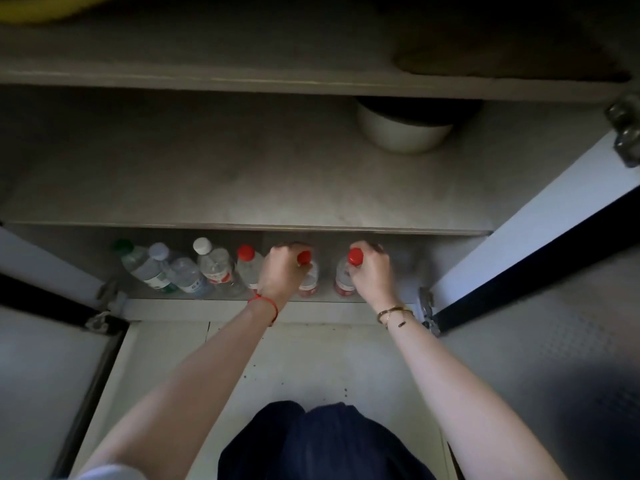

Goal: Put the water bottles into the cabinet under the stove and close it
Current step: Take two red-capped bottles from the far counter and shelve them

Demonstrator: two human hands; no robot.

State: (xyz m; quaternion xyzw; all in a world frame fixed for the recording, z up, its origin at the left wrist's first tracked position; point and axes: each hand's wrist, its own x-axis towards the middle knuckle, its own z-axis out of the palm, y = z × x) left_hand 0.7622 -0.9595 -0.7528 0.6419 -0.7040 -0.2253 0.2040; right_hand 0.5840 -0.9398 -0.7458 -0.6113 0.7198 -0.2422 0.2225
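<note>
1. L hand [280, 271] clamped on neck of red-cap bottle [308, 275]; R hand [372, 271] clamped on second red-cap bottle [346, 277]. Both upright on cabinet floor [401, 271], bottom tier.
2. Handling, est.: full PET, moderately heavy, smooth walls, squashy mid-body; neck under cap = firmest hold.
3. Row of four bottles [194, 268] just left; open floor to right. Shelf edge [242, 227] close above caps. Both doors [519, 230] open.

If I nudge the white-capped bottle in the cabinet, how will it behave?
The white-capped bottle is tall and narrow, so it probably tips easily. Neighbouring bottles crowd both sides, so it would likely knock the red-capped bottle. Its clear plastic likely flexes rather than breaks.
</note>
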